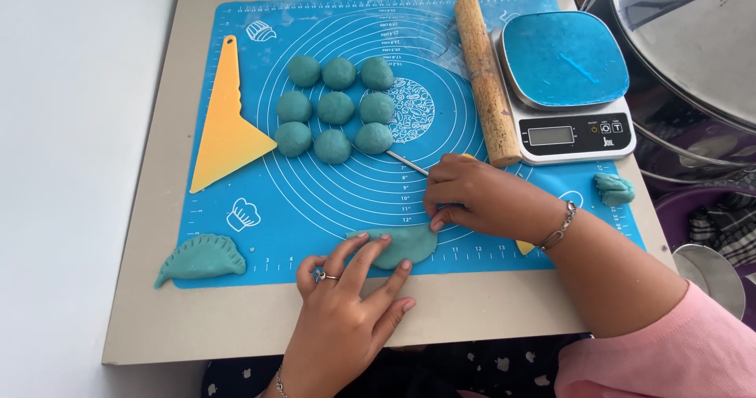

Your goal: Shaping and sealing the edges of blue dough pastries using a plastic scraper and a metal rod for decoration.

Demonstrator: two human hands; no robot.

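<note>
Left hand [346,303] fingers spread, pressing flat on folded teal dough piece [405,244] at near edge of blue mat [315,201]. Right hand [472,197] pinching dough's right rim, fingers closed. Nine dough balls [335,108] mid-mat; finished dumpling [201,259] at left corner; rolling pin [486,79] beside scale [567,87].

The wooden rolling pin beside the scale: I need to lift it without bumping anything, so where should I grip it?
Probably grip the wooden rolling pin around its middle, coming from above with fingers across its width. It lies flat on the blue silicone mat, its right side close against the white kitchen scale, and its near end close to the right hand. The left side is freer.
</note>
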